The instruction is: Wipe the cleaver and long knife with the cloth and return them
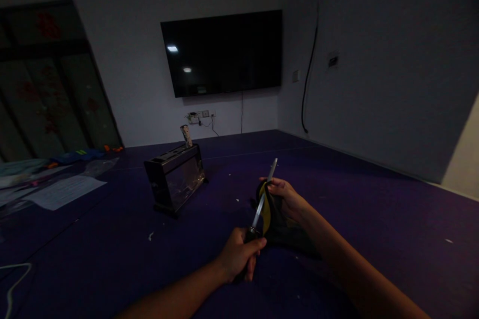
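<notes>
My left hand is closed around the dark handle of a long, narrow steel tool. Whether this is a knife or a sharpening steel I cannot tell. Its bright shaft slants up and away, past a dark cloth with a yellow side. Pinched near the middle of the shaft, the cloth is held by my right hand, and the rest of it hangs down under the right forearm. Beyond the hands, to the left, stands a black knife block with clear sides. One patterned handle sticks up from its far end.
The purple floor covering carries small white scraps. Papers and clear plastic lie at the left, and a white cable is at the lower left. A television hangs on the back wall; a black cable hangs at the right.
</notes>
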The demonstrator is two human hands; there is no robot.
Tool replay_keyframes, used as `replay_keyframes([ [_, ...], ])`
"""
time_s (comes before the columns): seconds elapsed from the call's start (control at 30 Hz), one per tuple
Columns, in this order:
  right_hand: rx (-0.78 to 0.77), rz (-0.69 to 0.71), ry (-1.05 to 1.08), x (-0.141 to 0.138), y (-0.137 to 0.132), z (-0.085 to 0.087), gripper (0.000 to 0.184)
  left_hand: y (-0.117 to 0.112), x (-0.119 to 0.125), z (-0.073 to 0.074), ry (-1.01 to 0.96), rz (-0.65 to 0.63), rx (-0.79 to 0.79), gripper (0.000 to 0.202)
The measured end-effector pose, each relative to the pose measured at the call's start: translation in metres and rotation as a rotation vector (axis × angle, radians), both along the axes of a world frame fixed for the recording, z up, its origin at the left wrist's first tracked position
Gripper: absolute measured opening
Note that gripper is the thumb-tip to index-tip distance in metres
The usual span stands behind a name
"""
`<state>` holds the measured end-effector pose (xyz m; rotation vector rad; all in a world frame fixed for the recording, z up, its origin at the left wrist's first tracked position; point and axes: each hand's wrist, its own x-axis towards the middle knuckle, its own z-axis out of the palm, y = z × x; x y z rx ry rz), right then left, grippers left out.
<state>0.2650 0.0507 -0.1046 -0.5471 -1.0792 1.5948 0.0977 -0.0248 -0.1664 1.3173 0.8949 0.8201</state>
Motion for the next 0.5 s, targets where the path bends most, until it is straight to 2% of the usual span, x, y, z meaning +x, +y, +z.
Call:
replay_keyframes([
  [0.2,0.032,-0.084,0.029,0.008,0.005,-0.001,0.037,0.0,0.0,0.002,0.073,-0.027,0.038,0.04],
  [0.5,0.049,-0.277,0.125,0.039,0.018,0.001,0.041,0.004,0.0,-0.003,0.182,-0.108,0.077,0.041],
])
